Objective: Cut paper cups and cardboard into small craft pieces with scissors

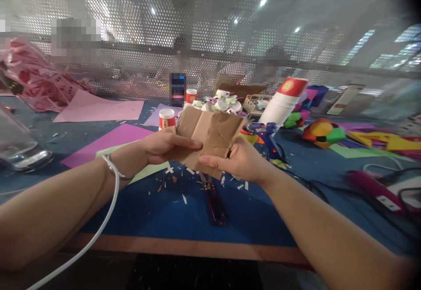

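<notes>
Above the middle of the table [263, 224], a creased piece of brown cardboard [213, 128] is pinched on its left by the left hand's grip [167, 144] and on its right by the right hand's grip [240, 157]. Farther right, a tilted stack of cups [279, 108] is nested together; just left of it, pale scraps [262, 105] are held in a white basket [250, 107]. A clear glass [16, 143] is seen at left.

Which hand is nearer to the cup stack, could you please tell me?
Right. The right hand is on the wearer's side of the cup stack, slightly left of it; the left hand is much farther left.
</notes>
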`<state>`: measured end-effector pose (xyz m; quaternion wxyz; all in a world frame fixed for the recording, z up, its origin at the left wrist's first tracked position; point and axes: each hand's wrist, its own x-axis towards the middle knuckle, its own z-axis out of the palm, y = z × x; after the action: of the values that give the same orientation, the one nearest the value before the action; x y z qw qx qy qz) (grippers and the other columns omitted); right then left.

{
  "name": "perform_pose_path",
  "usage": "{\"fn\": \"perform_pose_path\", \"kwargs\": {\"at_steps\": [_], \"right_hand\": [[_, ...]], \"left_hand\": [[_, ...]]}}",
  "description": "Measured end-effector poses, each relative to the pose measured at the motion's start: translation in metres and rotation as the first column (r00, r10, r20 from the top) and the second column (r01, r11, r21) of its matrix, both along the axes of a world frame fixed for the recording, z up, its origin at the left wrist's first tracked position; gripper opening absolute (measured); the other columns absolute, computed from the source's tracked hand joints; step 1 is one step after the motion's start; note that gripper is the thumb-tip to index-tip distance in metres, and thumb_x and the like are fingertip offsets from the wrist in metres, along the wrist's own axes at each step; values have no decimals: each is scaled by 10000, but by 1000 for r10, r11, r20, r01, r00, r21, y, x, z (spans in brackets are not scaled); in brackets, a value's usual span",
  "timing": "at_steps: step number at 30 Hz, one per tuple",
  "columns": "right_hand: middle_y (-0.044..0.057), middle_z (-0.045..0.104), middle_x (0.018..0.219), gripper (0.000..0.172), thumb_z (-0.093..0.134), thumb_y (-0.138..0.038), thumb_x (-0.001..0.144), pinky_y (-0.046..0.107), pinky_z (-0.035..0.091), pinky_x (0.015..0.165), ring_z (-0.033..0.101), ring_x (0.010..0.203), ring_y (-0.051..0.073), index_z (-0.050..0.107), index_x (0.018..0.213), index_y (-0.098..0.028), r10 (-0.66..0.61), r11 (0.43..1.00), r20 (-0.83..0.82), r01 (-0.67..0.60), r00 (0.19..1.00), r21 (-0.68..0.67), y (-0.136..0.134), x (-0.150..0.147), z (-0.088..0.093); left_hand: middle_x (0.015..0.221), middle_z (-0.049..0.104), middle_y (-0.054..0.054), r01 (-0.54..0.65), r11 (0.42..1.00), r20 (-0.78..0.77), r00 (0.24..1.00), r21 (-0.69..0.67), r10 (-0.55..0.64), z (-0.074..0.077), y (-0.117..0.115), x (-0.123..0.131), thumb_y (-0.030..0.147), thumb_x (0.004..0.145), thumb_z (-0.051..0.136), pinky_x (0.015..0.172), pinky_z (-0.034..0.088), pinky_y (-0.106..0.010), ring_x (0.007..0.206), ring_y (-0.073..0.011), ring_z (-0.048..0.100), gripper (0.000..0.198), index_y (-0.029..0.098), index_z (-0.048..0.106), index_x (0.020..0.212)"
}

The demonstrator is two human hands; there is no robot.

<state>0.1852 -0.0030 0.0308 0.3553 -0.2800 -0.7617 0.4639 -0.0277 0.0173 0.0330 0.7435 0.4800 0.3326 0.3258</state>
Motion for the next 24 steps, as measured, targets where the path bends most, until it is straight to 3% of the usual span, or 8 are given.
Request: {"fn": "perform_pose_path", "kwargs": {"at_steps": [4, 7, 9, 13, 18, 21, 24], "right_hand": [[8, 724, 773, 150, 820, -260, 769, 231, 576, 641, 670, 693, 133, 725, 836, -165, 55, 993, -40, -59, 998, -103, 2, 3, 2], [-35, 632, 616, 174, 795, -283, 805, 170, 408, 398, 502, 462, 59, 688, 733, -167, 16, 995, -76, -24, 997, -100, 2, 5, 5], [-49, 581, 566, 199, 785, -322, 817, 179, 333, 345, 438, 415, 54, 679, 736, -174, -16, 995, -72, 9, 997, -97, 4, 6, 4], [-56, 512, 503, 299, 757, -399, 838, 193, 315, 340, 426, 394, 61, 637, 677, -178, -50, 996, -40, 47, 998, -74, 7, 8, 2], [-48, 528, 502, 362, 738, -446, 851, 191, 337, 343, 436, 386, 57, 607, 647, -178, -194, 981, -102, 194, 976, -16, 10, 9, 1], [-52, 503, 483, 357, 746, -443, 845, 193, 333, 353, 438, 400, 63, 611, 649, -177, -197, 980, -92, 198, 976, -2, 11, 10, -2], [-44, 542, 538, 267, 746, -418, 850, 198, 348, 364, 449, 427, 70, 675, 755, -178, -153, 988, -83, 153, 985, -7, 10, 9, -3]], "left_hand": [[878, 781, -77, -124, 986, 0, 992, -108, 125, 6, -4, 5, 220, 696, 848, 674, 603, -310, 766, -210, 726, 296, 139, 747, 962], [888, 780, -61, -266, 954, 52, 960, -141, 275, 10, -9, 8, 231, 695, 839, 629, 586, -280, 745, -194, 718, 290, 160, 748, 961], [916, 779, -54, -317, 939, 75, 942, -133, 328, 12, -12, 9, 203, 696, 823, 626, 580, -269, 756, -185, 715, 294, 166, 747, 977], [933, 772, -70, -279, 954, 110, 951, -107, 290, 13, -13, 9, 192, 736, 770, 656, 589, -285, 773, -190, 717, 308, 141, 734, 1038], [994, 759, -42, -333, 941, 365, 885, 60, 290, 9, -13, 13, 335, 841, 716, 746, 590, -261, 857, -162, 715, 288, 175, 706, 1081], [1007, 749, -41, -283, 944, 278, 933, 169, 229, 3, -17, 17, 319, 808, 766, 695, 568, -234, 839, -154, 699, 286, 181, 720, 1054], [796, 719, -23, -241, 953, 126, 967, 182, 220, -3, -21, 20, 294, 740, 832, 560, 514, -216, 649, -122, 648, 215, 156, 736, 875]]}}
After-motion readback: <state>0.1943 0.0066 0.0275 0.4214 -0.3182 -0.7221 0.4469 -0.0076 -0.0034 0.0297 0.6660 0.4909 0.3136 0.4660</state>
